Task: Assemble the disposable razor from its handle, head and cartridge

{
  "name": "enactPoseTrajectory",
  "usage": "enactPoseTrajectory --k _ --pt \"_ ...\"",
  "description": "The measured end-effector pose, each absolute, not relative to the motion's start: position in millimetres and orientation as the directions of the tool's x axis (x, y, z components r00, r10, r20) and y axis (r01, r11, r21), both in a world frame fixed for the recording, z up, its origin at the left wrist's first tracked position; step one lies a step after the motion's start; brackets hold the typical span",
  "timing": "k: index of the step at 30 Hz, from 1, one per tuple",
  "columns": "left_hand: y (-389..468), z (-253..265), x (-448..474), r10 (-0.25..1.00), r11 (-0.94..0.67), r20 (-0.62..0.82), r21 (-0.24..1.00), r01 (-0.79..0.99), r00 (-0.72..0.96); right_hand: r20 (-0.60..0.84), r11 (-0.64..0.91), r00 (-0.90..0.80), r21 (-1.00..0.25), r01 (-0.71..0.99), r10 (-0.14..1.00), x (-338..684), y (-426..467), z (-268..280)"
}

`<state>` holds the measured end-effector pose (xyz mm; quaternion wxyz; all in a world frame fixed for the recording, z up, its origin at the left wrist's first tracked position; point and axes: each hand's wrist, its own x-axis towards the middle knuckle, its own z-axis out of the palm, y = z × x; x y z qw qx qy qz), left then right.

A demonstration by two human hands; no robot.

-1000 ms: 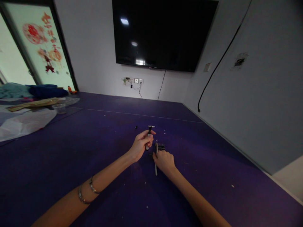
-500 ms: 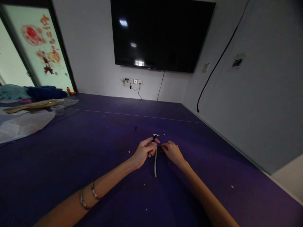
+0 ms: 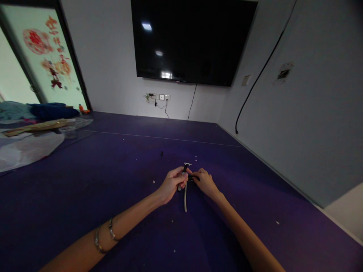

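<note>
My left hand [image 3: 173, 183] is closed around a small black-and-grey stick-like part [image 3: 185, 168] with a thin white crosspiece at its top. A narrow grey strip [image 3: 185, 200] hangs down beside it, its upper end hidden by my fingers. Just to the right, my right hand [image 3: 206, 183] pinches a small dark piece [image 3: 191, 177] that reaches towards the left hand's fingers. Whether the dark piece joins the stick-like part cannot be made out.
Both hands are over a purple surface [image 3: 119, 219] dotted with white scraps. A small black piece [image 3: 161, 153] lies beyond them. Plastic sheeting [image 3: 31, 149] and blue cloth [image 3: 53, 110] lie at left. A television [image 3: 193, 41] and a hanging black cable [image 3: 256, 80] are on the walls.
The white crosspiece has dipped slightly, and my right hand's fingertips have shifted a little on the dark piece. Both hands keep their hold; the view has moved slightly.
</note>
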<state>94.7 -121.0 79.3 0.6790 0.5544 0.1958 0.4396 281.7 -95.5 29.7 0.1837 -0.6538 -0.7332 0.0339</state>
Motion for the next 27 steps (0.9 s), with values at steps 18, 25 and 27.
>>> enactPoseTrajectory --k 18,25,27 --pt "-121.5 80.6 94.2 0.834 0.043 0.175 0.925 -0.378 0.524 0.360 0.261 0.010 -0.695 0.670 0.933 282.4 -81.3 38.8" --pt "-119.5 79.2 94.9 0.866 0.028 0.165 0.927 -0.373 0.472 0.221 0.141 0.060 -0.786 0.602 0.973 279.1 -83.8 52.2" --pt "-118.7 78.5 95.2 0.873 0.015 0.169 0.929 -0.369 0.458 0.209 0.130 0.084 -0.826 0.549 0.974 278.6 -85.1 54.6"
